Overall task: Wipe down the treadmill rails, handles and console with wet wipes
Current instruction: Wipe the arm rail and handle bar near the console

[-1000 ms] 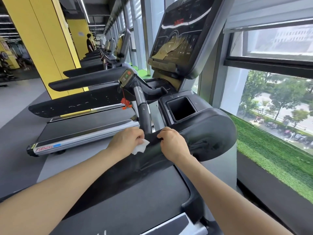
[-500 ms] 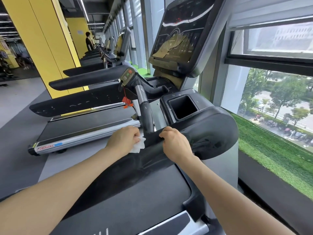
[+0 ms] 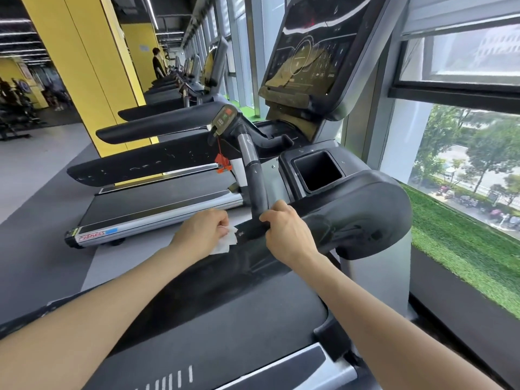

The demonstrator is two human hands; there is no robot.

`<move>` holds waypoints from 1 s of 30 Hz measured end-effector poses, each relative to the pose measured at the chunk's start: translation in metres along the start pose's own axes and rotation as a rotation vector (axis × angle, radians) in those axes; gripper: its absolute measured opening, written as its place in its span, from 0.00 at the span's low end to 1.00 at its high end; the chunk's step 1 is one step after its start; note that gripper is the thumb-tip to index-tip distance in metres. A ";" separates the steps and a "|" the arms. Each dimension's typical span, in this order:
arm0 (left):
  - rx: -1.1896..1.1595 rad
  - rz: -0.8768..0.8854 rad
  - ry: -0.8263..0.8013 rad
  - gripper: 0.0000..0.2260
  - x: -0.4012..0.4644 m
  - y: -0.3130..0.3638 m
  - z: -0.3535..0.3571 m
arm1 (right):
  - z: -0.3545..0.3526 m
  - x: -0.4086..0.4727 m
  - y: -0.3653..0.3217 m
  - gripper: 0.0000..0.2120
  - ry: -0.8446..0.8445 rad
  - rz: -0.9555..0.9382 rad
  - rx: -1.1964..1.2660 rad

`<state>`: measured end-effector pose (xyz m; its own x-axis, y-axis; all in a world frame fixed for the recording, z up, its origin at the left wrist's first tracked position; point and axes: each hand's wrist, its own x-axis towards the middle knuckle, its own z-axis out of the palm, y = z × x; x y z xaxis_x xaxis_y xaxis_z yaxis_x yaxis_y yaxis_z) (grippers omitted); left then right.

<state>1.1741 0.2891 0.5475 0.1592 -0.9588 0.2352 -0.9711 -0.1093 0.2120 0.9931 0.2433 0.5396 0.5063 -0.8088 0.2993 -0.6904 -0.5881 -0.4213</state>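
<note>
I stand on a black treadmill. Its right side rail (image 3: 365, 220) is a broad padded black arm running toward me. A grey and black handle bar (image 3: 254, 175) rises from it to a small control pad (image 3: 223, 119). The dark console screen (image 3: 309, 54) stands tilted above. My right hand (image 3: 287, 230) grips the rail's inner edge at the foot of the handle bar. My left hand (image 3: 201, 232) pinches a crumpled white wet wipe (image 3: 225, 242) just left of the rail, close to its edge.
A square cup holder (image 3: 318, 171) sits in the console base. A red safety clip (image 3: 222, 163) hangs from the control pad. More treadmills (image 3: 157, 204) line up on the left, with a person (image 3: 157, 63) standing far back. Yellow pillars (image 3: 84, 68) and a window (image 3: 464, 153) flank the row.
My left hand has drawn back to the left, away from the handle bar, and more of the wipe now shows. My right hand keeps its grip on the rail.
</note>
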 end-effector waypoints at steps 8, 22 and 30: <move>-0.089 0.057 0.074 0.03 0.013 0.028 0.014 | 0.003 0.000 -0.001 0.17 -0.012 0.024 -0.032; -0.063 0.052 0.165 0.02 0.006 0.032 0.014 | 0.010 0.002 -0.001 0.13 0.066 0.013 -0.070; -0.110 0.255 0.010 0.10 -0.035 -0.006 0.001 | 0.011 0.004 -0.004 0.13 0.071 0.010 -0.087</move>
<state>1.1741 0.3226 0.5373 -0.0854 -0.9490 0.3036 -0.9551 0.1648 0.2463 1.0036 0.2426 0.5334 0.4636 -0.8111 0.3566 -0.7392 -0.5760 -0.3491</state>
